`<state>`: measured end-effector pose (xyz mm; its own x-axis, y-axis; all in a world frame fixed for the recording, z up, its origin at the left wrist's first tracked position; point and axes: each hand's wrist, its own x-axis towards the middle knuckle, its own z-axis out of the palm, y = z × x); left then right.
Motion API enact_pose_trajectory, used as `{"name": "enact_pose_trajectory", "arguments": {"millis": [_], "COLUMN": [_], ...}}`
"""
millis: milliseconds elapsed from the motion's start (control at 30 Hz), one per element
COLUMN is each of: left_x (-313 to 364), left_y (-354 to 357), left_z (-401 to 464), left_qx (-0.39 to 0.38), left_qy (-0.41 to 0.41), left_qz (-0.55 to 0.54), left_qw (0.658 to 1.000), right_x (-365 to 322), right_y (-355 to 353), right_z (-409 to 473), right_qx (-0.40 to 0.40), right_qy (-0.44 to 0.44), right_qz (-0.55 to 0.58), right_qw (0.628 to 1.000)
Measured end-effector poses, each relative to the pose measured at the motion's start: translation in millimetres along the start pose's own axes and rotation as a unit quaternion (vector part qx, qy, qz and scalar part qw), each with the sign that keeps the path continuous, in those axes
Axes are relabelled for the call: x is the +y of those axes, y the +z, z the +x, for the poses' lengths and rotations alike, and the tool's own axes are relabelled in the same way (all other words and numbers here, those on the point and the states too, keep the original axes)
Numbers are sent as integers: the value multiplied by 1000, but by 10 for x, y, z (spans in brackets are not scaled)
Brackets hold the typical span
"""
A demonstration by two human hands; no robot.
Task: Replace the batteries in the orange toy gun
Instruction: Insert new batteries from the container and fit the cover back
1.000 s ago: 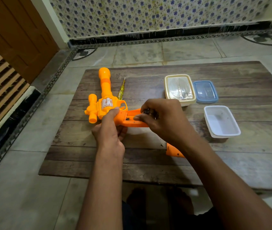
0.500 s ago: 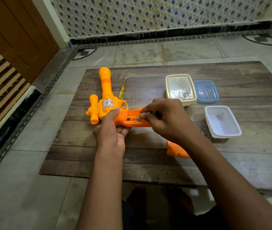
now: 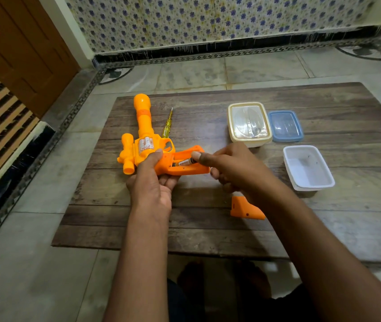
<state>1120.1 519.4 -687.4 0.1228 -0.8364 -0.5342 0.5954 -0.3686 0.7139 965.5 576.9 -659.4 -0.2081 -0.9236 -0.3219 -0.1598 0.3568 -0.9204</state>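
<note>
Since a second ago the right hand has slid rightward off the handle, uncovering a battery lying in the opened compartment; the left hand has barely shifted.

Head view: the orange toy gun lies on the wooden surface, barrel pointing far, handle pointing right. Left hand's grip is clenched round the gun's body, thumb on top. Right hand's grip looks released, forefinger straight with its tip touching the battery's right end.

Judging by looks, the gun is light, hollow, stiff plastic, fairly slick; holding it at the thick body behind the trigger seems safest, the open handle walls being thin. The battery is small, smooth and apt to roll.

Counted: one gun, one battery visible, one orange cover lying near, one screwdriver, one cream lidded box, one blue lid, one open white tub
</note>
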Motion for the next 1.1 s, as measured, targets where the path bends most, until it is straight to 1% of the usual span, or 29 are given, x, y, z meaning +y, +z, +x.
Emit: {"name": "enact_pose_trajectory", "arguments": {"millis": [33,100,233,400,567,633,700,767,833,933,1000,1100], "left_x": [-6,-13,-7,-18,-18,-15,-13,-4,0,-9,-13,-15], "left_y": [3,1,-22,-13,-7,2,0,-16,-32,-33,-24,-10], "left_z": [1,6,10,-15,-28,-28,-21,-9,11,16,17,21], "left_qx": [1,2,-1,-1,-8,-15,-16,-11,-4,-1,-1,2], "left_qy": [1,3,3,11,7,1,-1,-3,-6,-7,-8,-14], "left_qz": [0,-1,-3,11,7,5,9,17,29,39,40,40], "left_qw": [1000,1000,1000,1000,1000,1000,1000,1000,1000,999,999,999], "right_x": [-2,-16,-45,-15,-8,6,20,2,-41,-30,-22,-2], "right_y": [4,14,57,160,182,177,140,47,-72,-222,-254,-278], "right_z": [-15,-22,-19,-15,-21,-13,2,15,13,18,5,-8], "right_qx": [-21,-33,-21,42,89,93,85,61,19,-43,-49,-19], "right_qy": [30,61,86,88,39,31,43,67,100,115,99,66], "right_qz": [38,83,105,75,12,9,47,143,240,289,302,343], "right_qw": [999,994,991,992,995,995,994,986,966,950,947,937]}}
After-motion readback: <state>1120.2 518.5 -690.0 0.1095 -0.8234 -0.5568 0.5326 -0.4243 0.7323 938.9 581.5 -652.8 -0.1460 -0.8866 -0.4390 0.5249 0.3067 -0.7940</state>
